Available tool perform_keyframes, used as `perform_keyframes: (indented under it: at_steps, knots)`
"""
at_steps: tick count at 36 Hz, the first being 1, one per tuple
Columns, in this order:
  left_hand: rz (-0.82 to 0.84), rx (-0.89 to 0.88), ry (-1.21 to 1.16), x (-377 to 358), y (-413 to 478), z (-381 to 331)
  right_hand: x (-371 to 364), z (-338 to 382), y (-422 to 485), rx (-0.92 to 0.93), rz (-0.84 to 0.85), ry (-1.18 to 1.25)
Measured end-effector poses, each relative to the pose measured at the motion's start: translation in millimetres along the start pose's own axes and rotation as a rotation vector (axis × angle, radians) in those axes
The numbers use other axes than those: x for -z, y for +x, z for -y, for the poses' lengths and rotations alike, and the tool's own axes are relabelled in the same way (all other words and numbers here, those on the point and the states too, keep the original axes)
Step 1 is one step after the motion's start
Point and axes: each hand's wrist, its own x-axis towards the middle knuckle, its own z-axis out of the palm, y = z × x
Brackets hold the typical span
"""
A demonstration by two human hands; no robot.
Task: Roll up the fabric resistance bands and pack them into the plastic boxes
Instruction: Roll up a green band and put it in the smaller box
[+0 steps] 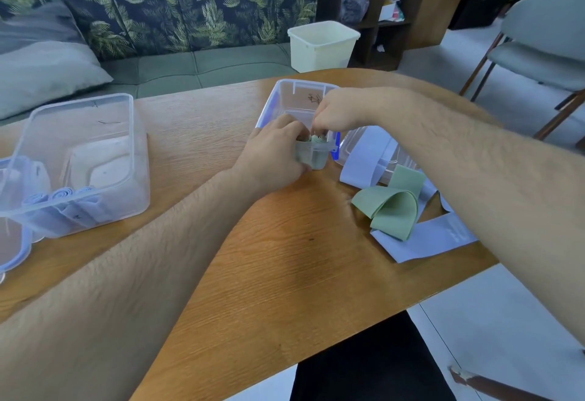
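Note:
A clear plastic box point(285, 96) with blue latches stands at the middle of the wooden table point(300, 258). At its near end sits a rolled green band point(317, 144). My left hand point(275, 153) wraps round the box's near corner, fingers over the rim by the roll. My right hand point(335, 112) reaches down from above and pinches the top of the green roll. A loose green band point(392, 210) lies folded at the right on flat lilac bands point(424, 242). A second clear box point(79, 160) at the left holds several rolled lilac bands point(60, 195).
A clear lid point(380, 150) lies under the lilac bands right of the middle box. Another lid point(12, 248) shows at the far left edge. Beyond the table are a cream bin point(321, 46), a green sofa and a grey chair point(538, 52).

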Motion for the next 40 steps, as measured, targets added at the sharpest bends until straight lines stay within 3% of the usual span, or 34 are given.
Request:
perform_keyframes:
  at_steps: [9,12,15,21,29,35,40]
  knots:
    - [0.010,-0.023,-0.114,9.0,-6.8,-7.1,-29.3,-15.7,-24.6,0.096,-0.355,0.227]
    - [-0.041,-0.071,-0.206,8.3,-17.9,-15.2,-47.8,-19.5,-43.7,0.213,-0.579,0.304]
    - [-0.124,-0.118,-0.247,-0.6,-30.7,-28.4,-72.4,-25.5,-66.3,0.248,-0.693,0.308]
    - [-0.107,-0.191,-0.296,-22.1,-58.3,-65.0,-112.5,-39.0,-118.0,0.198,-0.702,0.297]
    - [0.109,-0.141,-0.240,-48.6,-63.9,-94.8,-130.8,-62.2,-157.0,-0.001,-0.698,0.298]
    - [0.089,-0.131,-0.261,-59.3,-57.0,-96.8,-137.3,-66.8,-149.9,-0.002,-0.702,0.355]
    - [-0.034,-0.131,-0.298,-53.3,-62.8,-91.4,-141.0,-60.2,-145.0,0.086,-0.791,0.377]
